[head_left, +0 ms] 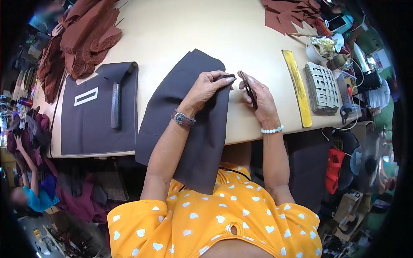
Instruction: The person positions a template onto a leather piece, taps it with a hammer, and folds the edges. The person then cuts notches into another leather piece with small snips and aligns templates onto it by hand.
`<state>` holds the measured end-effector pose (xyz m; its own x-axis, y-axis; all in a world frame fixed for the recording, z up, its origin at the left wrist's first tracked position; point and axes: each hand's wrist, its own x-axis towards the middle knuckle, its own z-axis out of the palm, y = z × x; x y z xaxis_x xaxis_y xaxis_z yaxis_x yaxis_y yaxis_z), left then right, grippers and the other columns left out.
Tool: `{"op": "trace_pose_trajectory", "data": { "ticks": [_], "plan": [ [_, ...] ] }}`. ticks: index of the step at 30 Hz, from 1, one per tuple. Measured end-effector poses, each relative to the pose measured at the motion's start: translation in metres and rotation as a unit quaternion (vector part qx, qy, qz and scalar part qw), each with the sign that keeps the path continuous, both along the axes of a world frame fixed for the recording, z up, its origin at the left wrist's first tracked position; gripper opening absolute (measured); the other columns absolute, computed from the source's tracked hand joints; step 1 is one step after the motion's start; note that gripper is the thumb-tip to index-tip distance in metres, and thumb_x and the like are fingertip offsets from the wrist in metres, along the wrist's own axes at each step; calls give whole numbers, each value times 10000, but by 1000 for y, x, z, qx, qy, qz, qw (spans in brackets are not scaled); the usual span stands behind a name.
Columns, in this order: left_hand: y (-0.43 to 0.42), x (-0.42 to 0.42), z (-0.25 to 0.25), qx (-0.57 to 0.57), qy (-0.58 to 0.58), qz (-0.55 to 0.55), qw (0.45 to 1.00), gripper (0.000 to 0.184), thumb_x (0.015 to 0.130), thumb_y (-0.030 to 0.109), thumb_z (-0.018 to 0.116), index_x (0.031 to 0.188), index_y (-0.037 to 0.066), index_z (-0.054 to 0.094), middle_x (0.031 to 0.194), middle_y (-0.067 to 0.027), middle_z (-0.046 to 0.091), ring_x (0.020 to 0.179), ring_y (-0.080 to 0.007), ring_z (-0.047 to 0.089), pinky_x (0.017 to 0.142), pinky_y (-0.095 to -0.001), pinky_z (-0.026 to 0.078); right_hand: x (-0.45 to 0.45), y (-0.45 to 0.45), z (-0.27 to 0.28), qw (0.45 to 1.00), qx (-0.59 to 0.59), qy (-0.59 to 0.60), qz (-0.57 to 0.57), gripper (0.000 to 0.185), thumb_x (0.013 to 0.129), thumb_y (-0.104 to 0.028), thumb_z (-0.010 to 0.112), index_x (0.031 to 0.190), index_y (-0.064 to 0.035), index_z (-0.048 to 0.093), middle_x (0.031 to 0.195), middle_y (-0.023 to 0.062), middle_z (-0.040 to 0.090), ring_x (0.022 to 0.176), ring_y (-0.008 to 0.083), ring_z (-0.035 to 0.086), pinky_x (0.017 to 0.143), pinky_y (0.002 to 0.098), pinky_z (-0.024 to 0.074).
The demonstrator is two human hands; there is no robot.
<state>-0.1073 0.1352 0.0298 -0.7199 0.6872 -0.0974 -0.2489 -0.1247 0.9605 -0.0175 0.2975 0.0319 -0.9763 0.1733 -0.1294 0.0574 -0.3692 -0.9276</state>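
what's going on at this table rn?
A person's left hand pinches the edge of a dark cloth, which drapes off the table toward the lap. The right hand holds a slim dark tool, possibly snips, close to that edge. To the left, another dark piece lies on the table with a metal bar on it.

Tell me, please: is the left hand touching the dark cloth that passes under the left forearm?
Touching. The head view shows the left hand pinching the dark cloth by its raised edge.
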Motion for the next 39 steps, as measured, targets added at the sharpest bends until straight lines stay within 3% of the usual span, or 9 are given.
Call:
{"op": "trace_pose_trajectory", "data": {
  "ticks": [2, 8, 14, 39],
  "plan": [
    [0, 1, -1, 3, 7, -3, 1000, 181, 861, 162, 609, 961, 18, 651, 795, -14, 627, 757, -64, 549, 731, -193, 418, 4, -4, 1, 1000, -4, -5, -2, 343, 919, -182, 513, 1216, -12, 528, 794, 4, 559, 496, 22, 364, 427, 148, 288],
    [1, 2, 3, 6, 30, -19, 999, 188, 859, 164, 611, 957, 9, 656, 794, -12, 628, 738, -67, 550, 697, -194, 428, 5, -11, 1, 998, 61, 27, -13, 454, 896, -187, 568, 1279, 4, 417, 775, 21, 602, 487, 3, 359, 432, 134, 284],
    [0, 2, 5, -2, 48, -19, 999, 188, 858, 165, 614, 954, 10, 659, 795, -10, 631, 723, -64, 554, 685, -196, 434, 6, -12, 2, 998, 48, 37, -15, 505, 892, -187, 577, 1302, 9, 357, 770, 30, 615, 490, -7, 356, 434, 129, 281],
    [1, 4, 6, 5, 57, -15, 998, 196, 868, 163, 608, 962, -4, 648, 773, -9, 627, 712, -59, 548, 673, -180, 434, 6, -16, -1, 994, 75, 57, -55, 519, 887, -149, 581, 1320, -5, 334, 764, 49, 626, 491, -32, 359, 418, 121, 261]
  ]
}}
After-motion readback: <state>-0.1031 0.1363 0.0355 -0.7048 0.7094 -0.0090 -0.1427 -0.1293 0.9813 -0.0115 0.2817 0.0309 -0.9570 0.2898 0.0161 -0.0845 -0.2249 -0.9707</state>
